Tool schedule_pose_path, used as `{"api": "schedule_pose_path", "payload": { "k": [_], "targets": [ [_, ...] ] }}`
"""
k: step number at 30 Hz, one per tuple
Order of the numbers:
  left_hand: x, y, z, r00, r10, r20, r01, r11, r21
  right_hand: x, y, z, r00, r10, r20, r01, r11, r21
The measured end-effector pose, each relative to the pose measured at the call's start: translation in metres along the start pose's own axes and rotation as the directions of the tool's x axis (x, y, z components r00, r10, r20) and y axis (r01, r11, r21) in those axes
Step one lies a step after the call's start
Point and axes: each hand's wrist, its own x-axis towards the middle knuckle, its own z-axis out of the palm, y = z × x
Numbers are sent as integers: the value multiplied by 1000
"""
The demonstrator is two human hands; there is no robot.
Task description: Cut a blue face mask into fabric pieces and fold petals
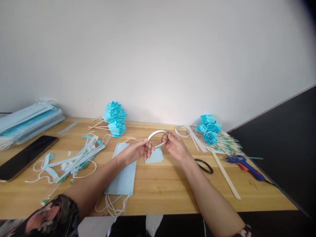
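Between my two hands a roll of white tape [157,132] is held up above the table, tilted so its ring faces me. My left hand [138,151] pinches the roll's left side. On the opposite side, the fingers of my right hand [175,144] grip its edge. Under the roll lies a small light blue piece of mask fabric [154,156], partly covered by my fingers. A blue face mask [125,177], perhaps one of a few stacked together, rests flat beneath my left forearm, its white ear loops trailing toward the table's front edge.
Blue flowers on sticks [115,118] lie at back left, more blue flowers [209,129] at back right. Another tape roll [182,131], a black ring [203,166] and a glue gun [248,167] sit right. Mask scraps [76,158], a phone [27,157] and stacked masks [32,120] occupy the left.
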Motion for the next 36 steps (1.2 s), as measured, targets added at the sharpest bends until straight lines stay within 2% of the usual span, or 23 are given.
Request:
{"api": "schedule_pose_path", "payload": {
  "k": [3, 8, 10, 14, 17, 19, 23, 25, 28, 31, 36],
  "targets": [
    [-2, 1, -2, 999, -28, 32, 24, 992, 121, -3, -2, 1, 998, -39, -44, 34, 994, -102],
    [-6, 10, 4, 1000, -15, -4, 16, 932, 361, -10, -7, 4, 980, -174, -95, 128, 922, -367],
    [-8, 15, 8, 1000, 11, -23, -1, 915, 403, -14, -10, 6, 973, -221, -70, 163, 867, -472],
    [-8, 20, 14, 997, 62, -49, -35, 900, 435, -18, -16, 10, 958, -279, 65, 261, 755, -602],
    [-7, 18, 14, 996, 71, -48, -43, 898, 438, -19, -16, 11, 951, -282, 126, 298, 729, -616],
    [-7, 16, 13, 997, 70, -35, -51, 920, 389, -18, -13, 10, 956, -271, 109, 280, 743, -608],
    [-6, 12, 10, 994, 111, 0, -109, 975, 195, -14, -7, 6, 971, -237, -16, 195, 834, -515],
    [-6, 11, 9, 992, 123, 15, -124, 982, 143, -12, -4, 5, 978, -210, -19, 179, 878, -444],
    [-6, 11, 8, 996, 82, 28, -86, 984, 155, -11, -1, 6, 982, -190, 6, 178, 905, -386],
    [-6, 11, 7, 999, 46, 29, -52, 972, 227, -13, 0, 6, 977, -212, 9, 196, 884, -425],
    [-6, 14, 4, 999, 32, -16, -24, 932, 362, -18, -7, 5, 962, -259, 83, 256, 762, -595]
  ]
}}
